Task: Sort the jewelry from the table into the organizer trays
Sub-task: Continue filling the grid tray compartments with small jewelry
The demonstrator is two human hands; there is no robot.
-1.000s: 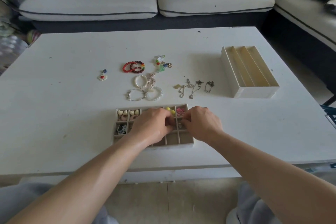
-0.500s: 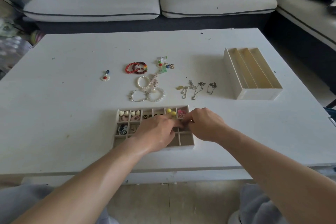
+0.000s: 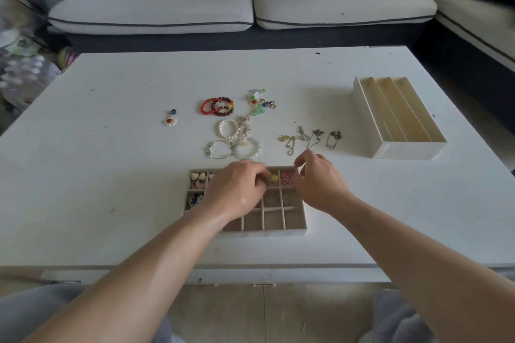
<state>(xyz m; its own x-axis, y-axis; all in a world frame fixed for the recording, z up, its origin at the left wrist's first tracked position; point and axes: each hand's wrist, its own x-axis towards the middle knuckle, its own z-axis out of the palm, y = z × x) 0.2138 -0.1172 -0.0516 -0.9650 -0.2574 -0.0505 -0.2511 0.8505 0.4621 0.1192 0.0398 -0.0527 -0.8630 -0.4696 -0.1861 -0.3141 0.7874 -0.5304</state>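
You're in the middle of filling the shallow beige grid tray that sits on the white counter, and both hands are working along its far row. Your left hand lies knuckles-up over the middle of that tray, fingers curled down with their tips at the compartment holding the small yellow beads; whether they pinch a piece or only nudge it is hidden under the hand. Your right hand is raised over the tray's far right corner, just by the compartment with the pink trinket, fingers loosely curled and thumb near forefinger, and I cannot tell if anything is held between them. Most of the jewelry is unsorted: the thin metal chains with pendants lie just beyond the tray's far right corner, the pearl and clear bead bracelets just beyond its far edge, the red bead bracelets further out, and the white flower pendant well off beyond its far left. The long cream three-channel tray stands well to the grid tray's far right, looking bare. Your likely next move is a short reach for the chains; they look fine and tangle-prone, so lift one by its pendant
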